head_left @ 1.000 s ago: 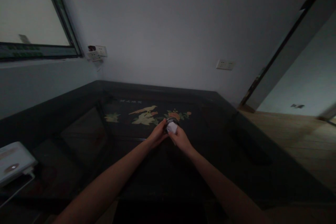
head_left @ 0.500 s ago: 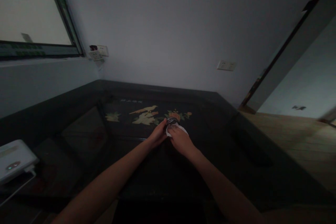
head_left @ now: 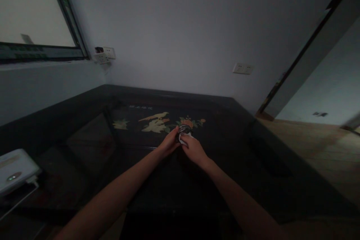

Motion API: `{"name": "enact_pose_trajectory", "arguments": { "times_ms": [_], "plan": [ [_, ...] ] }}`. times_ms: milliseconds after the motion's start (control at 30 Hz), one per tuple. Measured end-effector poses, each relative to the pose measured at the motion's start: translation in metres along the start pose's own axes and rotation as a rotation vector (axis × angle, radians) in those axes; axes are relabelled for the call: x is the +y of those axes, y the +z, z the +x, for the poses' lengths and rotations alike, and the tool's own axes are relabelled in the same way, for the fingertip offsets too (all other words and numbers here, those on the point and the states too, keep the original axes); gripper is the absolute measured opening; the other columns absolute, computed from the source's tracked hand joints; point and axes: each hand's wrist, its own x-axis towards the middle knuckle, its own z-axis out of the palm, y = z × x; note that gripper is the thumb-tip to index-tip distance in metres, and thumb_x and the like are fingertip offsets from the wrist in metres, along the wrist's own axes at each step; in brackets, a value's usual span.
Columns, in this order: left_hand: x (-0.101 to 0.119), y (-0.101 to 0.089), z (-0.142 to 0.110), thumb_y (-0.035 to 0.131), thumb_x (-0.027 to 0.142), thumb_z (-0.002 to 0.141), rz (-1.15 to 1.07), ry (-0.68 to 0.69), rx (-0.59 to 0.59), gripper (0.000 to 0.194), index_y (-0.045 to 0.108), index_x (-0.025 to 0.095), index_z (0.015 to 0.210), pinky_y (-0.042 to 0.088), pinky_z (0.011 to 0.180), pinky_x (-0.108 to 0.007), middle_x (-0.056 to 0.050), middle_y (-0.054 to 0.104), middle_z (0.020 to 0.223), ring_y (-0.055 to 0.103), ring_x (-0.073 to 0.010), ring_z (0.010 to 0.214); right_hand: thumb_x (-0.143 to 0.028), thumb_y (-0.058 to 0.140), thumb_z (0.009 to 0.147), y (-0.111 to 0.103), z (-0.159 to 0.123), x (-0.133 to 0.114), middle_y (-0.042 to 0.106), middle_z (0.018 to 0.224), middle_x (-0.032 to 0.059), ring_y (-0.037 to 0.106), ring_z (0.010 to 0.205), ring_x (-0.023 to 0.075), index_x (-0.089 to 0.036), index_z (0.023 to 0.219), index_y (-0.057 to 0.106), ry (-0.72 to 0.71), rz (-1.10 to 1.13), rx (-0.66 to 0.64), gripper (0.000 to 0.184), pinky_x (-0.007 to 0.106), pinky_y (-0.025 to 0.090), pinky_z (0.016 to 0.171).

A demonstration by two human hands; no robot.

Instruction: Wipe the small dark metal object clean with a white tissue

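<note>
So the left hand [head_left: 170,142] has its grip round a small dark shiny thing [head_left: 184,128] over the black worktop [head_left: 222,127], near the flower design [head_left: 199,122], while the right hand [head_left: 194,150] pinches a crumpled white piece [head_left: 181,141] against it.

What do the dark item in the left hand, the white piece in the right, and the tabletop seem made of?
Dark item: perhaps metal or plastic, glossy, judging by bright streaks. White piece: perhaps paper or thin cloth, matte, without glints. Tabletop: perhaps glass or lacquer, polished, since it shows pale reflections.
</note>
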Motion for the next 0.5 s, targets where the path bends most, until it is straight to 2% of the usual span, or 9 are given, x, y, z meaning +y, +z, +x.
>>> {"name": "enact_pose_trajectory", "arguments": {
  "times_ms": [133, 233, 400, 500],
  "plan": [
    [0.002, 0.001, 0.0, 0.049, 0.036, 0.094, 0.033, -0.019, 0.077, 0.028, 0.065, 0.015, 0.103, 0.052, 0.07, -0.026, -0.008, 0.071, 0.091, 0.066, -0.0156, 0.076, -0.013, 0.047, 0.087, 0.007, 0.006, 0.005, 0.072, 0.1, 0.009, 0.067, 0.089, 0.0204, -0.012, 0.107, 0.066, 0.095, 0.338, 0.081, 0.028, 0.028, 0.049, 0.08],
    [0.003, 0.002, -0.001, 0.05, 0.035, 0.094, 0.03, -0.023, 0.092, 0.027, 0.065, 0.015, 0.104, 0.052, 0.07, -0.025, -0.009, 0.071, 0.093, 0.066, -0.0155, 0.076, -0.015, 0.046, 0.088, 0.01, 0.007, 0.005, 0.073, 0.098, 0.0083, 0.067, 0.089, 0.0207, -0.011, 0.108, 0.065, 0.123, 0.395, 0.107, 0.027, 0.028, 0.05, 0.079],
    [0.004, 0.004, -0.003, 0.046, 0.036, 0.095, 0.017, -0.022, 0.048, 0.032, 0.064, 0.014, 0.108, 0.052, 0.076, -0.028, -0.01, 0.071, 0.094, 0.066, -0.0178, 0.083, -0.008, 0.044, 0.087, 0.003, 0.002, 0.0, 0.072, 0.105, 0.0102, 0.068, 0.095, 0.0214, -0.014, 0.114, 0.063, 0.056, 0.065, 0.01, 0.034, 0.029, 0.049, 0.085],
    [0.003, 0.005, -0.003, 0.043, 0.035, 0.096, -0.01, -0.03, 0.001, 0.034, 0.065, 0.012, 0.107, 0.051, 0.08, -0.029, -0.011, 0.071, 0.095, 0.067, -0.0187, 0.087, -0.003, 0.041, 0.086, -0.004, 0.0, -0.001, 0.066, 0.122, 0.011, 0.062, 0.112, 0.0208, -0.015, 0.122, 0.06, -0.049, -0.152, -0.058, 0.043, 0.031, 0.046, 0.098]
  ]
}}
